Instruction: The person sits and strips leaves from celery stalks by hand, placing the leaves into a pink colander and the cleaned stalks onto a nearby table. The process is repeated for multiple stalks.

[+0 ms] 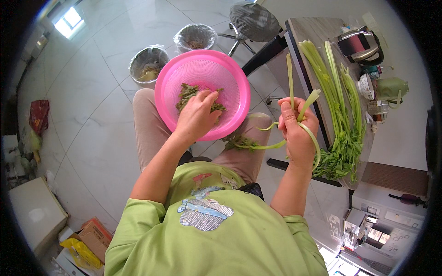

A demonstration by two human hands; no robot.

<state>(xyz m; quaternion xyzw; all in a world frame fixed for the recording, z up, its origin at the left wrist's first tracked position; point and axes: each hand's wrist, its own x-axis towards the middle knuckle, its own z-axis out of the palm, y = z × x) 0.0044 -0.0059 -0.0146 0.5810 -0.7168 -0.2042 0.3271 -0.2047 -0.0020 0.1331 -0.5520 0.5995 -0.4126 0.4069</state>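
A pink plastic colander [243, 103] rests across my thighs, with a small heap of green celery leaves [188, 94] in its bottom. My left hand [197, 112] is inside it, palm down over the leaves, thumb apart from the other fingers. What lies under the palm is hidden. My right hand [298, 132] is closed around a few thin celery stalks [308, 105]. Two ends stick up above the fist. One stalk bends down past the wrist, and another runs left to a leafy top [243, 142] lying over my thigh beside the colander.
Long leafy celery [340, 114] lies on the table [297, 31] at right, near an electric kettle [355, 45], a bowl [366, 86] and a green jug [390, 88]. Two lined waste bins [148, 63] [195, 38] and a wheeled stool [253, 22] stand beyond the colander. Cardboard boxes [95, 238] sit lower left.
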